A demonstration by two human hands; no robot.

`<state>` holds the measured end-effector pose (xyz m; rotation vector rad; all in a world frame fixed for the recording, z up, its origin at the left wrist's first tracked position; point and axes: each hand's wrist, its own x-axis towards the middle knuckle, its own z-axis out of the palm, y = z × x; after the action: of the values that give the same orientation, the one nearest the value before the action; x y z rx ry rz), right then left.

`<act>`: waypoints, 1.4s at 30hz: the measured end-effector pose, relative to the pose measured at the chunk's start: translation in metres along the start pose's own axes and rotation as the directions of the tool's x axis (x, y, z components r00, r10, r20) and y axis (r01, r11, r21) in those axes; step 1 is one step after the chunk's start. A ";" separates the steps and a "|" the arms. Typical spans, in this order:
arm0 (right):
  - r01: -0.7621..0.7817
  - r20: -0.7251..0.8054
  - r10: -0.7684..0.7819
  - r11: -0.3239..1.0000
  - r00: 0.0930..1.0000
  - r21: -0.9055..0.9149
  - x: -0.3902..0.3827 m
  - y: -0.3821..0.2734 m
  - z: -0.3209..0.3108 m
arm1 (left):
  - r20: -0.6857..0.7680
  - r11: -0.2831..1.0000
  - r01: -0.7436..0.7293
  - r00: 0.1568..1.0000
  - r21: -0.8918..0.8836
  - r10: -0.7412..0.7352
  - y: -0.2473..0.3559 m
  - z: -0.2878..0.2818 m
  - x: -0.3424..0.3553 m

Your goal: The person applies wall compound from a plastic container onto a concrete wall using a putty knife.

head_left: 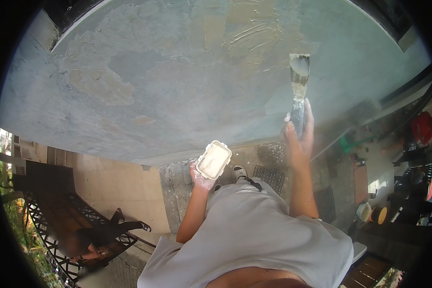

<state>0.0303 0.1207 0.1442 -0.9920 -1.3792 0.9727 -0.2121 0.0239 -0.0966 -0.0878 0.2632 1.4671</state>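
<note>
My right hand (pixel 300 126) is raised and closed round the handle of a putty knife (pixel 300 72). Pale filler coats part of its wide metal blade, which points up at the patchy grey wall (pixel 177 91); whether the blade touches the wall I cannot tell. Lower and to the left, my left hand (pixel 201 178) grips a small white plastic tub (pixel 214 160) with pale filler inside, tilted so its opening shows. White smears mark the fingers of both hands. Around the top of the wall lie fresh-looking streaks of filler (pixel 254 36) and smoother beige patches.
At the left, a person (pixel 98 240) in dark clothes sits on a black metal bench (pixel 57 230). Mats (pixel 270 177) lie on the floor near my feet. Buckets (pixel 378 215), a green item (pixel 349 143) and a red object (pixel 421 127) stand at the right.
</note>
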 end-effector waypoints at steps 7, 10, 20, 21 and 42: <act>0.330 0.015 -0.416 0.698 0.909 -0.636 0.035 0.012 0.029 | -0.009 0.998 -0.007 1.000 -0.057 0.006 0.001 0.004 -0.007; 0.230 -0.037 -0.308 0.781 0.951 -0.580 0.058 0.030 0.055 | 0.043 0.998 0.061 0.997 0.020 -0.062 0.009 -0.014 -0.009; 0.108 -0.038 -0.200 0.665 0.979 -0.739 0.064 0.106 0.066 | 0.002 0.997 0.023 1.000 0.075 -0.023 0.013 -0.019 -0.032; 0.127 -0.028 -0.209 0.685 0.977 -0.717 0.054 0.112 0.066 | 0.022 0.997 0.016 1.000 0.079 -0.018 0.014 -0.021 -0.034; 0.211 -0.010 -0.285 0.733 0.958 -0.647 0.033 0.115 0.072 | -0.001 0.997 -0.053 0.999 -0.059 0.053 0.031 -0.030 -0.051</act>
<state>-0.0384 0.1868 0.0421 -1.2905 -1.7444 0.2138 -0.2505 -0.0288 -0.1112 -0.1286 0.2231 1.5275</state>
